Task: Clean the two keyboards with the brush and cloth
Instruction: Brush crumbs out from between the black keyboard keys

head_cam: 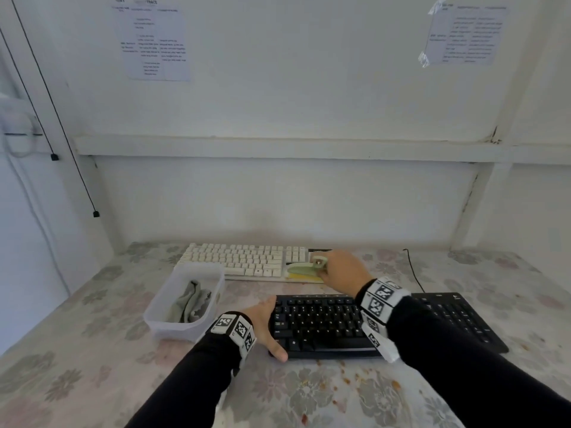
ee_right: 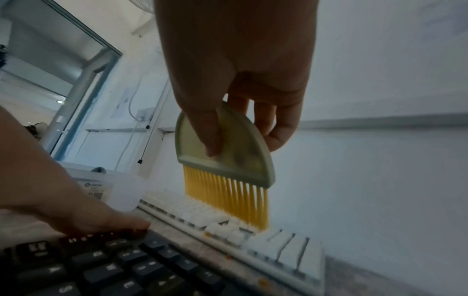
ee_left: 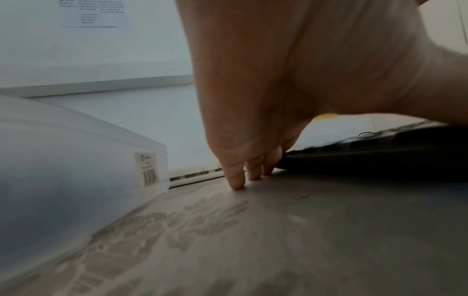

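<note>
A white keyboard (head_cam: 247, 261) lies at the back of the table, a black keyboard (head_cam: 321, 325) in front of it. My right hand (head_cam: 343, 268) pinches a pale green brush (ee_right: 235, 148) with yellow bristles (ee_right: 228, 200) whose tips touch the white keyboard's (ee_right: 253, 230) right part. My left hand (head_cam: 265, 325) lies with straight fingers against the black keyboard's left end, fingertips (ee_left: 238, 180) on the table and thumb at the front corner. A grey cloth (head_cam: 191, 302) sits in a clear plastic tub (head_cam: 160, 319) to the left.
The table (head_cam: 92, 350) wears a floral cover, with orange-brown crumbs (head_cam: 355, 378) scattered in front of the black keyboard. A black cable (head_cam: 412, 267) runs from the right toward the wall. The white wall stands close behind the white keyboard.
</note>
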